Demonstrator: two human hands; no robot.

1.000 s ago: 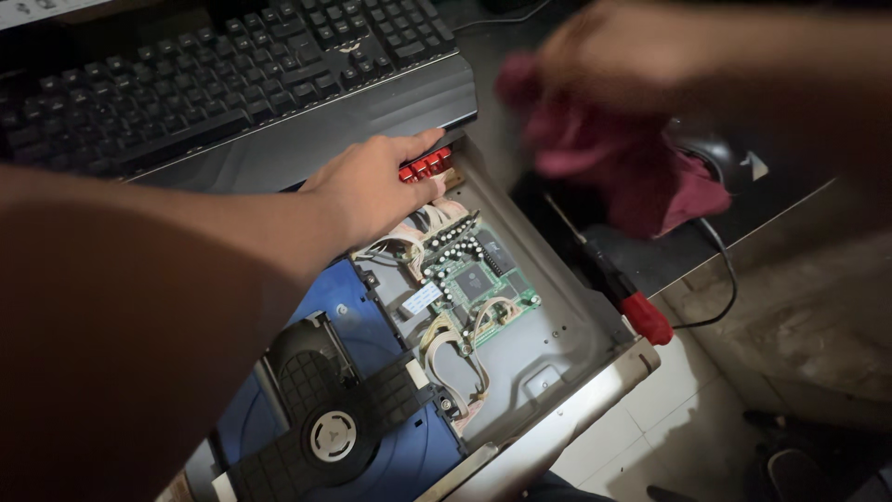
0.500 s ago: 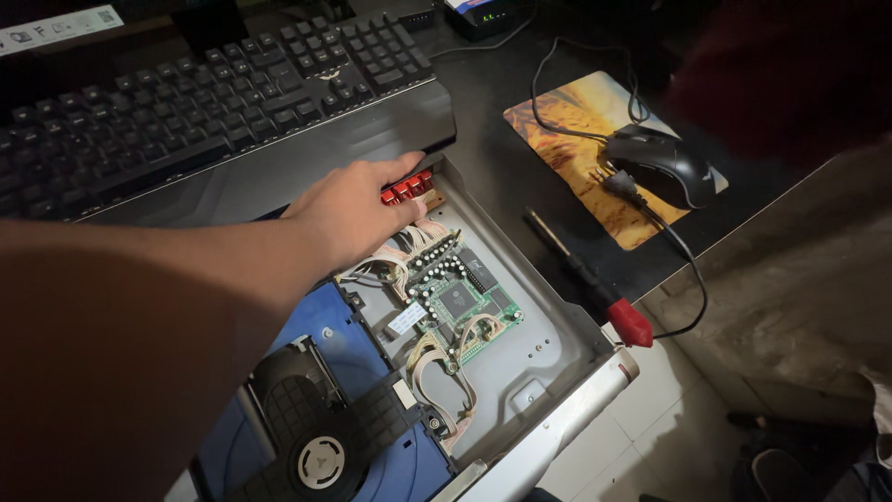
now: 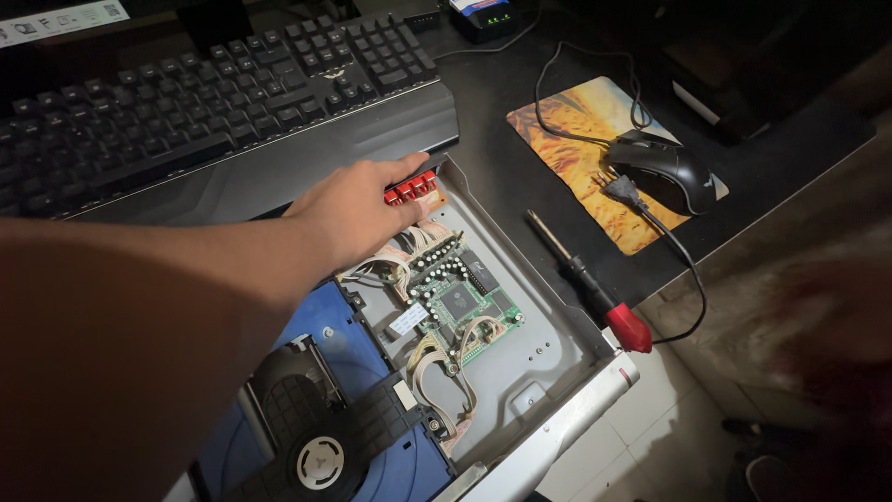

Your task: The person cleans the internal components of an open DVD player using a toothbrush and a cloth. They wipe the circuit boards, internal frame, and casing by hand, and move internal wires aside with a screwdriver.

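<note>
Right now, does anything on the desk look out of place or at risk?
Yes. The opened disc player sits askew, its silver front corner past the desk edge. The red-handled screwdriver lies near that edge too. The left hand rests on the red connectors.

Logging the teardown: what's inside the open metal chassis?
Inside the chassis: a green circuit board, grey ribbon cables, a black disc drive on a blue plate, red connectors at the rear. The left hand covers that rear corner.
</note>
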